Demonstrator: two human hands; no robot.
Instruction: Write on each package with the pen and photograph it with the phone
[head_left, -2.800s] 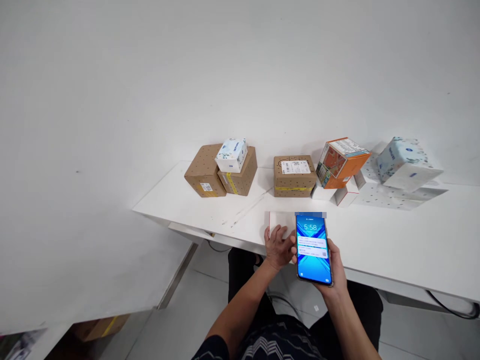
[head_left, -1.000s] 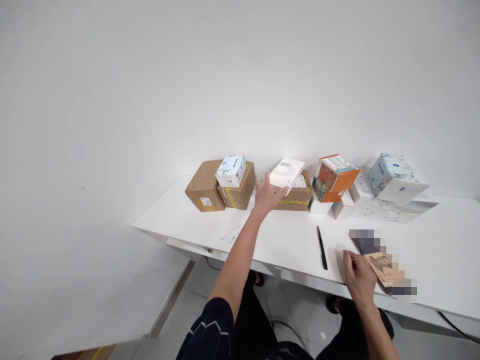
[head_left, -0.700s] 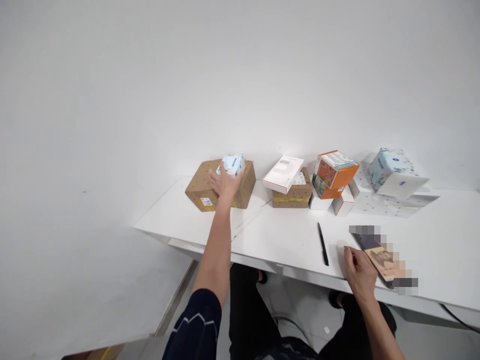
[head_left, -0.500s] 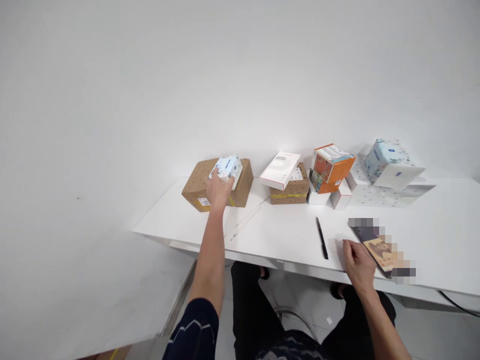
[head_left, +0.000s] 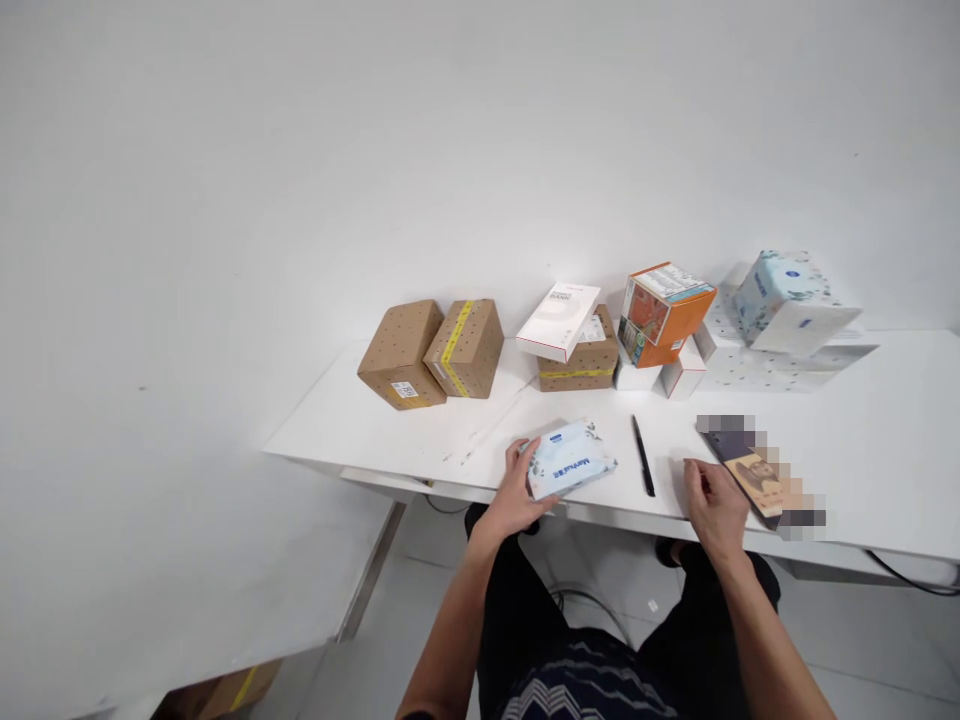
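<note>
My left hand point(head_left: 517, 495) grips the left end of a pale blue soft tissue pack point(head_left: 574, 458) with leaf prints. The pack is at the front of the white table point(head_left: 405, 445), thumb and fingers around its end. My right hand point(head_left: 716, 508) rests at the table's front edge, fingers curled into a loose fist, with nothing visible in it. A black pen point(head_left: 643, 455) lies between the pack and my right hand. Just right of that hand is a flat dark item point(head_left: 754, 480) with a printed picture, partly blurred out.
Two brown cartons point(head_left: 401, 350) stand side by side at the back left. A white power bank box point(head_left: 559, 320) leans on another brown carton point(head_left: 577, 375). Stacked orange boxes point(head_left: 667, 310), small white boxes point(head_left: 684, 370) and another tissue pack point(head_left: 787, 295) are at back right.
My left hand has brought the tissue pack from atop the left cartons to the table's front middle. The two brown cartons now show uncovered. My right hand has stayed in place.
</note>
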